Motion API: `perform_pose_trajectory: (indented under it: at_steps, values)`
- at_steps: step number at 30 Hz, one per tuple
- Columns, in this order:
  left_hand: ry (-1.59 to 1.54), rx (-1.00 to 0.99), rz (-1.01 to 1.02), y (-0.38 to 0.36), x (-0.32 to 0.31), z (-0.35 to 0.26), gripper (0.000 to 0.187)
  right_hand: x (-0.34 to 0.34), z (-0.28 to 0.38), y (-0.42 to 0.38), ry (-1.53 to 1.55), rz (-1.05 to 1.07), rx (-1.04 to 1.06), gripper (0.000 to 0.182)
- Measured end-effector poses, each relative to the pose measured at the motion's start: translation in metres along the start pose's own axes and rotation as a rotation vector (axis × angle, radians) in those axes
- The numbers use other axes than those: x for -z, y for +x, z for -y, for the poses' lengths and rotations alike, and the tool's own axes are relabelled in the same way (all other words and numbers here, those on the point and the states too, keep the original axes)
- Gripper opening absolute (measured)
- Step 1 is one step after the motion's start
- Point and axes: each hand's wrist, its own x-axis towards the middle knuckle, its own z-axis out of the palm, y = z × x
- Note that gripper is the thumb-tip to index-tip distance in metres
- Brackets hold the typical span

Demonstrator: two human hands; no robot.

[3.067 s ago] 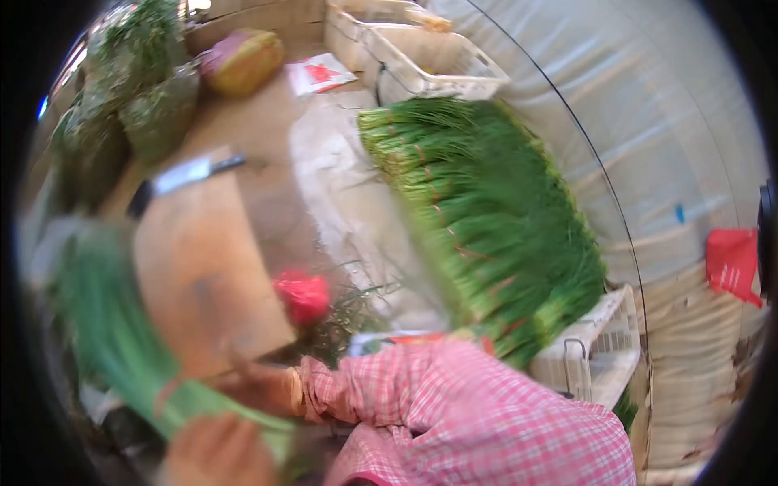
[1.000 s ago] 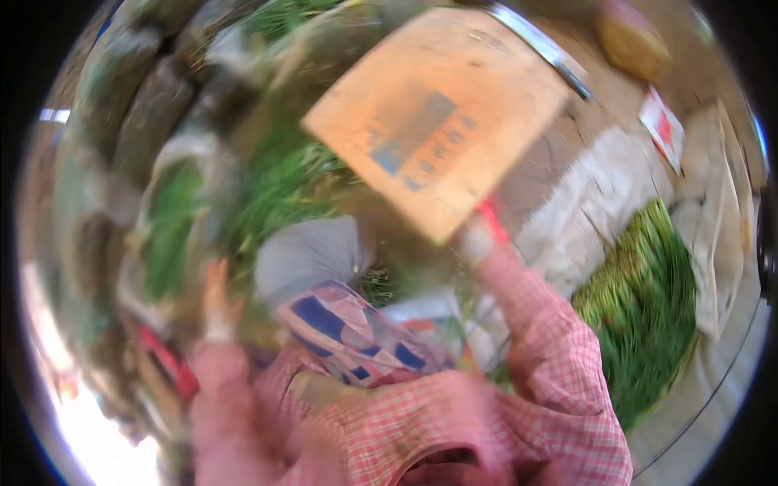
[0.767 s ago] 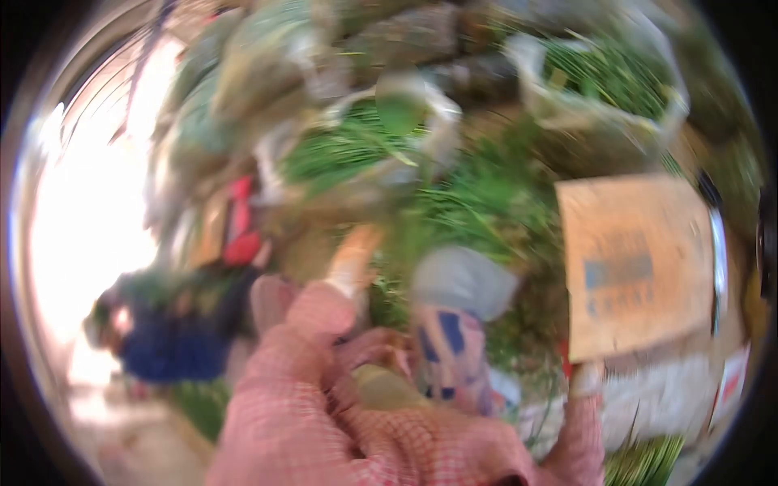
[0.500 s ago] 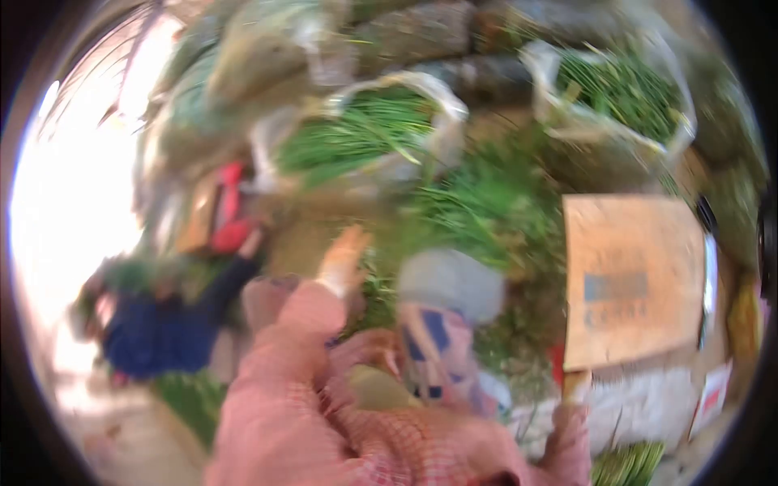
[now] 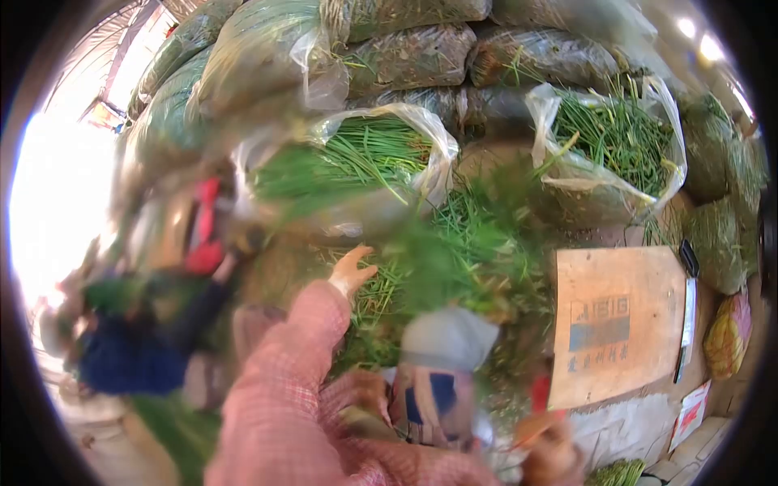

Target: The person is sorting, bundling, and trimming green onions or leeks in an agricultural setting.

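My left hand (image 5: pixel 354 271) reaches forward from a pink checked sleeve, thumb and fingers apart, with nothing held in it. Beneath and beside it lie loose green chive-like stalks (image 5: pixel 381 292), scattered over the floor. A blurred heap of longer green stalks (image 5: pixel 462 251) lies to its right. Low in the view, near the cardboard's lower left corner, is my right hand (image 5: pixel 549 449). Motion smears its fingers, and I cannot tell whether it holds anything. Between my arms shows a knee in a grey cover (image 5: pixel 446 336).
Two plastic bags full of green stalks, the left bag (image 5: pixel 442 154) and the right bag (image 5: pixel 677 154), stand ahead. Stuffed sacks (image 5: pixel 405 61) are stacked behind. A printed cardboard sheet (image 5: pixel 616 324) lies right, beside a dark-handled knife (image 5: pixel 687 300). Another person (image 5: pixel 134 348) in dark blue works left.
The view has shifted, so the bags and cardboard appear lower. My left hand stays stretched out over the stalks, its fingers now more spread. My right hand sits lower, away from the cardboard's edge.
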Motion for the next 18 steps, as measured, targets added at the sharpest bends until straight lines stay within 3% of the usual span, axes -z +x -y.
perform_pose_trajectory:
  at_steps: [1,3,7,10,11,13,15,17,18]
  values:
    - [-0.209,0.066,-0.021,0.014,0.0,-0.007,0.054,0.064,-0.033,0.01,0.56,-0.026,-0.061,0.008]
    - [-0.633,0.192,-0.049,0.045,-0.001,-0.025,0.053,0.113,0.004,0.066,-0.208,-0.385,0.136,0.006]
    - [-0.912,0.389,-0.188,0.128,-0.016,-0.023,0.052,0.281,-0.006,0.106,-0.477,-0.976,0.156,0.008]
    - [-0.793,0.265,-0.166,0.187,-0.039,-0.004,0.05,0.409,-0.021,0.087,-0.681,-1.127,0.007,0.021]
    - [-0.901,0.308,-0.153,0.203,-0.05,0.008,0.045,0.41,-0.006,0.085,-1.131,-1.164,-0.359,0.037]
    - [-1.117,0.402,-0.141,0.236,-0.071,0.031,0.036,0.36,0.018,0.104,-2.056,-0.939,-0.343,0.057]
    - [-1.239,0.412,-0.113,0.216,-0.065,0.009,0.029,0.261,0.049,0.175,-2.093,-0.75,-0.021,0.066]
    - [-1.229,0.42,-0.196,0.184,-0.034,-0.027,0.025,0.154,0.039,0.264,-1.331,-0.455,0.128,0.06]
    - [-1.263,0.414,-0.215,0.169,-0.019,-0.039,0.026,0.083,0.046,0.305,-1.202,-0.291,-0.149,0.052]
